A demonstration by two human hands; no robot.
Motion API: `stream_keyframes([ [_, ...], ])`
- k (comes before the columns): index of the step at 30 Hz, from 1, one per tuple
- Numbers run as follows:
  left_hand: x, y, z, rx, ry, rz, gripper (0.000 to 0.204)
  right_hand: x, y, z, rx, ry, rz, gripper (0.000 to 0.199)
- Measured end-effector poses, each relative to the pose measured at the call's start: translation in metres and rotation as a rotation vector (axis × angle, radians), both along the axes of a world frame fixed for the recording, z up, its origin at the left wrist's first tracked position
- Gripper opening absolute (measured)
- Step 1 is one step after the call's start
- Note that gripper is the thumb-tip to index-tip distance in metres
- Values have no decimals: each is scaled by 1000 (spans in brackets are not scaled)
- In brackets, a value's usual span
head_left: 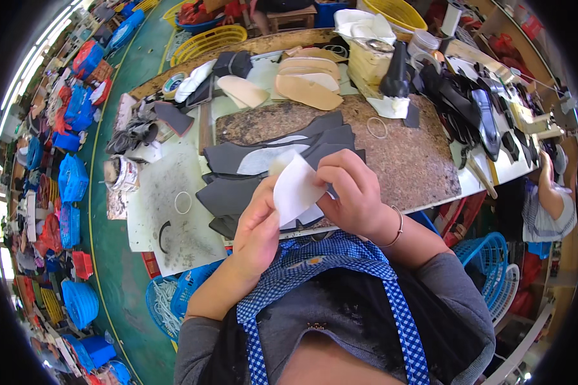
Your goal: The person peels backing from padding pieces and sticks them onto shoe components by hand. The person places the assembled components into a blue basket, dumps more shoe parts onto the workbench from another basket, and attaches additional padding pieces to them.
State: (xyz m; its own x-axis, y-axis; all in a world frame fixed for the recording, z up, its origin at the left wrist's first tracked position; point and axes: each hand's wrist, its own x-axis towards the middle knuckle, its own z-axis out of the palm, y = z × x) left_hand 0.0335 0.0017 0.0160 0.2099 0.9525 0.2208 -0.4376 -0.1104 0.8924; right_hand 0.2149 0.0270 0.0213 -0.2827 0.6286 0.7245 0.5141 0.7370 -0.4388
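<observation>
A small curved white piece (294,190), thin like fabric or lining, is held up in front of my chest. My left hand (255,226) grips its left edge between thumb and fingers. The fingers of my right hand (353,192) pinch its right edge. Beneath it, dark grey cut pieces (228,196) lie overlapped on a speckled brown board (404,160). White patches (266,159) show on some of them. My hands hide part of this stack.
Tan insole-shaped pieces (308,91) lie at the back of the table. A dark shoe last (395,74) stands beside a yellowish block (368,67). Black shoes (485,119) crowd the right side. A stained white sheet (173,212) covers the left, near a glue-smeared pot (121,173). Another person's arm (547,183) shows far right.
</observation>
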Motion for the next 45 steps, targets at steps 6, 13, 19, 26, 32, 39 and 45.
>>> stream_keyframes([
  [6, -40, 7, -10, -266, -78, -173, 33, -22, 5, -7, 461, -61, 91, 29],
  [13, -42, 15, 2, -284, -266, -185, 27, -16, 10, -22, 421, -178, 17, 27],
  [19, -38, 17, -19, -229, 14, 48, 25, -16, 13, -22, 570, -227, -17, 27],
  [26, -40, 11, 9, 500, 787, 475, 27, -14, 14, -20, 594, -220, -17, 25],
  [32, -25, 9, 6, 707, 898, 470, 32, -16, 11, -17, 530, -197, 89, 27],
  [39, -22, 9, 12, 713, 1033, 475, 36, -18, 9, -18, 353, -117, 90, 33],
  [45, -21, 8, 15, 840, 1208, 548, 30, -24, 9, -23, 301, -115, 84, 30],
])
